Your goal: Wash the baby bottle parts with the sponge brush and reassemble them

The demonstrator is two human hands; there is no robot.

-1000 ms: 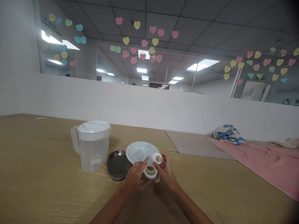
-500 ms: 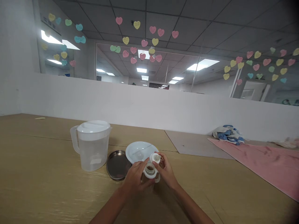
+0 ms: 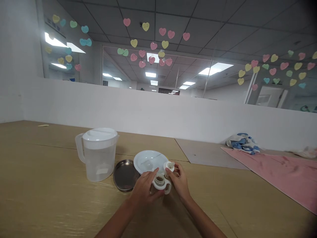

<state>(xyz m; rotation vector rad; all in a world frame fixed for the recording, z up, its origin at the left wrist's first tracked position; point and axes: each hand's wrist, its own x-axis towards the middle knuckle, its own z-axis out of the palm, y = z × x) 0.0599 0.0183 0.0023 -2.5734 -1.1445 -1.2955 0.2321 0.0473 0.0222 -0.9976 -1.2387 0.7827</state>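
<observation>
An uncapped bottle (image 3: 159, 180) with a white collar and a side handle has its round mouth facing up. My left hand (image 3: 143, 189) is wrapped round its left side. Just right of and above the mouth, my right hand (image 3: 180, 181) pinches a white cap with a clear nipple (image 3: 169, 166), apart from the bottle. Behind them is a white bowl (image 3: 141, 157) with a clear utensil in it. A round dark metal dish (image 3: 125, 175) lies to the left of the bowl.
A translucent lidded pitcher (image 3: 100, 158) stands on the wooden table (image 3: 49, 185) at the left. At the right are a pink cloth (image 3: 279, 172) and a crumpled blue and white cloth (image 3: 242, 143). A white wall runs behind.
My right hand has moved slightly right with the cap, away from the bottle mouth, and more of the bottle's handle shows. My left hand has stayed on the bottle.
</observation>
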